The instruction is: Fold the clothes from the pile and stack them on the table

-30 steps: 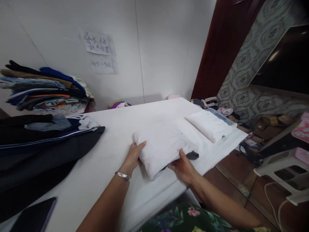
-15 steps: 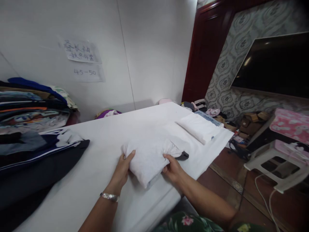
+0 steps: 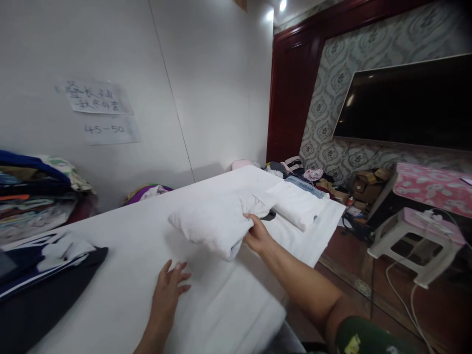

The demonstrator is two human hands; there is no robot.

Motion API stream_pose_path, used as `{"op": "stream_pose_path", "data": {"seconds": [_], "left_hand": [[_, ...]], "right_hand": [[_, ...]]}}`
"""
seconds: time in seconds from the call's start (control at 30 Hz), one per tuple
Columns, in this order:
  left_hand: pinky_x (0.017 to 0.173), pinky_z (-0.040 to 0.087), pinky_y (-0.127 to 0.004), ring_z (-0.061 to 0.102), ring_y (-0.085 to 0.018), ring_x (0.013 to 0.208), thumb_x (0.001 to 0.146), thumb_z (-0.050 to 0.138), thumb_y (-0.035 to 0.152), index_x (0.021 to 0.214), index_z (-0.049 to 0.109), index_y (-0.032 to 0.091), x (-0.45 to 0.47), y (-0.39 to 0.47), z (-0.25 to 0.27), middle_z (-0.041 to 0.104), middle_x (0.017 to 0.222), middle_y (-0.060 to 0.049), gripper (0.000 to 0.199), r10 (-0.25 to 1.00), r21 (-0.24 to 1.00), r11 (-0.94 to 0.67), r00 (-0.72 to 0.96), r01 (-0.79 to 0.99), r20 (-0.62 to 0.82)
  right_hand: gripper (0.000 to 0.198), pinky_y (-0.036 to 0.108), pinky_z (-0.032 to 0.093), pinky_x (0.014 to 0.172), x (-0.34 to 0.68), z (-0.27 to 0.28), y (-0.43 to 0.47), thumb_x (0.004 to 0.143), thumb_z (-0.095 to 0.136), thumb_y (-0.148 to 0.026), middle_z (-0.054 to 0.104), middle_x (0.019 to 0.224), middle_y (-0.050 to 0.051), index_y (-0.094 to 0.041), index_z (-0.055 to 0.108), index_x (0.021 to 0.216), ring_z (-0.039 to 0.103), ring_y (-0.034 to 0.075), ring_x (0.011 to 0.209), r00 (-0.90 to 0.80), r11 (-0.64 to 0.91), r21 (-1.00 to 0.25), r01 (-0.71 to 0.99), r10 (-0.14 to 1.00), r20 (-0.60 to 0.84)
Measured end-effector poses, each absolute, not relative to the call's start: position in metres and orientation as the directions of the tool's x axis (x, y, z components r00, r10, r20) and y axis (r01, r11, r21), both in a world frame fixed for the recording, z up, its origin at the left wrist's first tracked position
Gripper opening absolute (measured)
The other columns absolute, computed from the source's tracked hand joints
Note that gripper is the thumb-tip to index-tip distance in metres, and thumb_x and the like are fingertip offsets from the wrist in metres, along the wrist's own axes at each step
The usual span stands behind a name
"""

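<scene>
A folded white garment (image 3: 210,221) is held up off the table by its right side in my right hand (image 3: 257,235), thumb on top and fingers underneath. A dark piece shows at the garment's far right edge. My left hand (image 3: 167,290) is empty, fingers apart, over the table to the lower left of the garment. Just beyond the held garment lies another folded white garment (image 3: 295,201), flat on the white table (image 3: 132,226).
A dark garment with white stripes (image 3: 55,285) lies at the table's left. Behind it rises a pile of folded clothes (image 3: 37,191). Past the right edge stand a stool (image 3: 416,241) with a cable and several cardboard boxes (image 3: 368,184). Paper signs (image 3: 98,101) hang on the wall.
My left hand has let go of the white garment and drawn back toward me. My right hand has carried the garment up and away, toward the folded one. The view has turned right.
</scene>
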State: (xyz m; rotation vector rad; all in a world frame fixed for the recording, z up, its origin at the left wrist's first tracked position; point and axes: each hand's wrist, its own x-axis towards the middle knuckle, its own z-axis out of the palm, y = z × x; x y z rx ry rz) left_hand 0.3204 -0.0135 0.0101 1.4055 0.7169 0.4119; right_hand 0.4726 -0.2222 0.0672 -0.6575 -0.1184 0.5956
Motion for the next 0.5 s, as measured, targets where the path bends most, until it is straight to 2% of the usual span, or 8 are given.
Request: {"op": "stream_pose_path", "data": {"seconds": [0.1,0.2,0.3,0.4,0.5], "left_hand": [[0.061,0.056,-0.034,0.064,-0.022,0.085,0.064,0.072,0.050,0.132,0.045,0.026,0.323,-0.013,0.003,0.067,0.107,-0.005,0.077,0.665,0.984,0.086,0.727,0.155,-0.172],[0.060,0.056,-0.036,0.065,-0.022,0.078,0.050,0.075,0.053,0.114,0.055,0.036,0.324,-0.015,0.002,0.070,0.090,0.005,0.070,0.686,0.984,0.035,0.712,0.174,-0.150],[0.059,0.055,-0.037,0.066,-0.022,0.074,0.043,0.074,0.059,0.101,0.057,0.045,0.324,-0.016,0.004,0.072,0.080,0.011,0.062,0.696,0.979,-0.010,0.704,0.206,-0.141],[0.058,0.055,-0.038,0.066,-0.022,0.071,0.042,0.071,0.067,0.098,0.056,0.049,0.324,-0.014,0.002,0.072,0.078,0.013,0.061,0.704,0.968,-0.039,0.694,0.250,-0.151],[0.059,0.056,-0.039,0.067,-0.025,0.073,0.042,0.068,0.074,0.105,0.054,0.048,0.323,-0.007,-0.010,0.073,0.081,0.012,0.070,0.706,0.954,-0.040,0.684,0.298,-0.185]], "right_hand": [[0.014,0.030,0.058,0.079,0.519,0.082,-0.225,0.069,0.061,-0.020,0.067,0.067,-0.003,-0.022,0.057,0.082,0.069,0.019,0.088,0.871,0.666,-0.632,-0.397,0.491,-0.030],[0.015,0.025,0.058,0.077,0.574,0.099,-0.232,0.070,0.059,-0.015,0.069,0.070,-0.003,-0.021,0.059,0.084,0.068,0.016,0.082,0.927,0.690,-0.667,-0.281,0.375,-0.003],[0.019,0.023,0.057,0.079,0.630,0.116,-0.243,0.072,0.056,-0.013,0.070,0.071,-0.001,-0.019,0.061,0.089,0.068,0.014,0.082,0.954,0.704,-0.677,-0.213,0.298,0.011],[0.018,0.020,0.055,0.079,0.685,0.131,-0.257,0.076,0.053,-0.013,0.070,0.072,-0.002,-0.018,0.061,0.091,0.067,0.013,0.082,0.964,0.706,-0.687,-0.172,0.263,0.029],[0.017,0.019,0.056,0.075,0.732,0.135,-0.274,0.080,0.052,-0.014,0.070,0.073,-0.002,-0.018,0.062,0.093,0.067,0.012,0.079,0.975,0.683,-0.717,-0.142,0.219,0.015]]}}
